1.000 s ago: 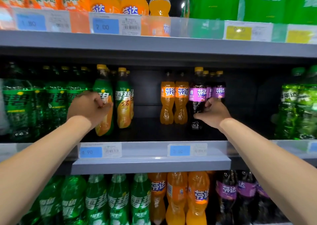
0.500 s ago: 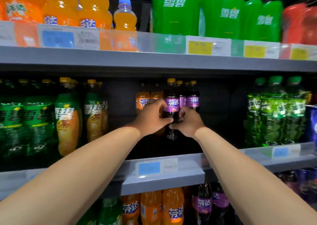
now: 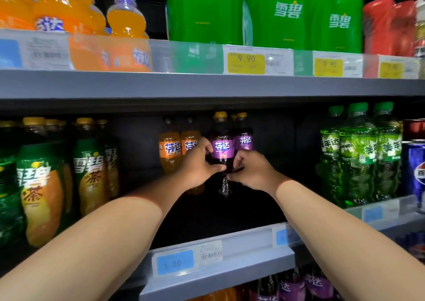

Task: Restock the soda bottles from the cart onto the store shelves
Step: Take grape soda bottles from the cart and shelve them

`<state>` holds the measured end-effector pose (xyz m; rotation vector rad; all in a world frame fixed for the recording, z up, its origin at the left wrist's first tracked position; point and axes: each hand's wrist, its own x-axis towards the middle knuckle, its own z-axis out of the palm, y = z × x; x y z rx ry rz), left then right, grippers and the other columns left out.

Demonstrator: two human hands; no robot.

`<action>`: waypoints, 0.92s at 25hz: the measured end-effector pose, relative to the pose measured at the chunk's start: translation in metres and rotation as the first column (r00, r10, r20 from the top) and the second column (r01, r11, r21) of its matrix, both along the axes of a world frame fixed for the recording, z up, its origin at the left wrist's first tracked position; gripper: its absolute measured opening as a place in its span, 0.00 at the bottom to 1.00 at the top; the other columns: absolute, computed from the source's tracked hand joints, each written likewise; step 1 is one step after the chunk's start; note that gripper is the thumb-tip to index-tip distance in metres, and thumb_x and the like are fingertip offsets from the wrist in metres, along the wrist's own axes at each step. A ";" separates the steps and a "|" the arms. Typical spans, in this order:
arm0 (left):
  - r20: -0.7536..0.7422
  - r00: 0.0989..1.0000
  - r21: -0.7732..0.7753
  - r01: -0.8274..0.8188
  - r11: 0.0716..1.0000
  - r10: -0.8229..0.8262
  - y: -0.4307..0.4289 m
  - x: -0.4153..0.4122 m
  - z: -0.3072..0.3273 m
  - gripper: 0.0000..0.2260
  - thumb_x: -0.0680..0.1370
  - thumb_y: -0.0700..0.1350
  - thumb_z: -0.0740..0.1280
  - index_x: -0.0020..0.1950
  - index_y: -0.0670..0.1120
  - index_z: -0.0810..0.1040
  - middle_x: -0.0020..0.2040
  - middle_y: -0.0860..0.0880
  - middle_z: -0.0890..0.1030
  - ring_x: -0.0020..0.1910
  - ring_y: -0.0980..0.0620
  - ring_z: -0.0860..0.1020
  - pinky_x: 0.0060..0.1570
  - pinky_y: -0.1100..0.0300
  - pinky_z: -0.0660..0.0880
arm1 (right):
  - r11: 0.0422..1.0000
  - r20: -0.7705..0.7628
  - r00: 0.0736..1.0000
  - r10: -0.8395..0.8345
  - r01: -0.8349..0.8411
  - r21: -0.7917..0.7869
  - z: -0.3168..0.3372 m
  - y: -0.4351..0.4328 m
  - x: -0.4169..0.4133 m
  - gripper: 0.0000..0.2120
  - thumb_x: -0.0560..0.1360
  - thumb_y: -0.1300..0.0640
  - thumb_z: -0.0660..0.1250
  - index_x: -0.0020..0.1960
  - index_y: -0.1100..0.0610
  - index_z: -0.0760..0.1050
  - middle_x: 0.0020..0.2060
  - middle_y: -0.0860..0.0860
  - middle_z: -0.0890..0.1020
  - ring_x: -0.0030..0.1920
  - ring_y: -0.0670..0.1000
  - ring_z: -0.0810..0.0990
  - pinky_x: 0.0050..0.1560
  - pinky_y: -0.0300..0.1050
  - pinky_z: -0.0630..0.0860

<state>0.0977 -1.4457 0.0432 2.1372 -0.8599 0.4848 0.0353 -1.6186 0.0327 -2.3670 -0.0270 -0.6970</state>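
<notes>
A single head-worn view faces the middle shelf [image 3: 207, 252] close up, tilted slightly upward, taking in the upper shelf [image 3: 207, 84] and both forearms reaching forward.

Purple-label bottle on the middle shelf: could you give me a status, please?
Left hand, right hand both gripping purple-label bottle. Upright. Orange bottles close alongside.

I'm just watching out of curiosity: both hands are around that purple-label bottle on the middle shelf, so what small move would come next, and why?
Probably draw the purple-label bottle forward to the shelf's front edge. The left hand and right hand both grip its lower body, and it stands deep on the shelf, with bare dark space between it and the price strip.
</notes>
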 end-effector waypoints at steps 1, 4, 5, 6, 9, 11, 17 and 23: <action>-0.014 1.000 -0.010 0.003 1.000 -0.003 0.002 0.004 -0.004 0.19 0.73 0.44 0.77 0.55 0.53 0.69 0.55 0.54 0.79 0.51 0.54 0.81 0.50 0.56 0.80 | 1.000 0.004 1.000 0.007 -0.007 0.022 -0.004 -0.003 0.003 0.16 0.68 0.60 0.81 0.39 0.51 0.73 0.38 0.49 0.83 0.39 0.50 0.83 0.37 0.42 0.75; 0.012 0.999 0.004 -0.030 1.000 0.030 0.008 0.009 -0.011 0.17 0.74 0.46 0.76 0.54 0.56 0.71 0.52 0.58 0.77 0.47 0.55 0.81 0.48 0.57 0.80 | 0.989 0.020 0.998 0.065 -0.067 0.133 -0.012 -0.010 0.007 0.13 0.70 0.61 0.80 0.41 0.51 0.76 0.39 0.50 0.85 0.36 0.48 0.85 0.31 0.38 0.77; 0.035 0.998 0.000 -0.045 0.999 0.045 0.008 0.009 -0.012 0.16 0.74 0.47 0.76 0.53 0.56 0.71 0.50 0.60 0.77 0.45 0.57 0.81 0.44 0.59 0.79 | 0.986 0.041 0.997 0.070 -0.075 0.149 -0.012 -0.011 0.008 0.12 0.70 0.61 0.80 0.41 0.50 0.77 0.39 0.49 0.85 0.36 0.47 0.85 0.32 0.37 0.78; 0.050 0.997 -0.010 -0.058 0.998 0.058 0.007 0.008 -0.011 0.15 0.74 0.47 0.77 0.51 0.56 0.71 0.47 0.60 0.77 0.41 0.59 0.80 0.40 0.61 0.76 | 0.983 0.066 0.995 0.073 -0.082 0.162 -0.012 -0.011 0.008 0.12 0.70 0.61 0.80 0.42 0.48 0.78 0.41 0.48 0.85 0.38 0.46 0.85 0.34 0.37 0.78; 0.034 0.995 -0.056 -0.087 0.995 0.089 0.004 0.004 -0.010 0.14 0.73 0.47 0.77 0.50 0.56 0.73 0.39 0.56 0.81 0.33 0.63 0.79 0.31 0.66 0.70 | 0.972 0.155 0.987 0.050 -0.083 0.218 -0.010 -0.010 0.009 0.13 0.70 0.62 0.80 0.43 0.45 0.81 0.45 0.46 0.86 0.43 0.44 0.85 0.44 0.42 0.82; 0.024 0.996 -0.075 -0.088 0.993 0.090 0.003 0.003 -0.010 0.14 0.73 0.47 0.77 0.50 0.55 0.73 0.40 0.55 0.80 0.36 0.61 0.79 0.32 0.65 0.70 | 0.961 0.157 0.987 0.046 -0.087 0.264 -0.008 -0.010 0.008 0.13 0.71 0.61 0.79 0.45 0.44 0.81 0.47 0.45 0.86 0.44 0.45 0.86 0.43 0.43 0.83; -0.007 0.999 -0.084 -0.037 0.996 0.036 0.001 0.004 -0.013 0.16 0.73 0.43 0.77 0.55 0.52 0.74 0.45 0.54 0.79 0.43 0.53 0.80 0.40 0.60 0.76 | 0.919 0.117 0.990 0.082 -0.121 0.374 -0.007 -0.008 0.005 0.14 0.71 0.64 0.78 0.48 0.48 0.80 0.50 0.50 0.86 0.44 0.50 0.87 0.39 0.40 0.82; -0.101 0.988 -0.154 0.101 0.983 -0.117 -0.002 0.001 -0.017 0.19 0.73 0.37 0.77 0.57 0.52 0.76 0.59 0.55 0.78 0.43 0.55 0.85 0.50 0.56 0.83 | 0.914 0.090 0.994 0.056 -0.087 0.397 -0.008 -0.010 0.002 0.17 0.69 0.60 0.81 0.51 0.48 0.77 0.50 0.48 0.85 0.49 0.49 0.86 0.49 0.50 0.85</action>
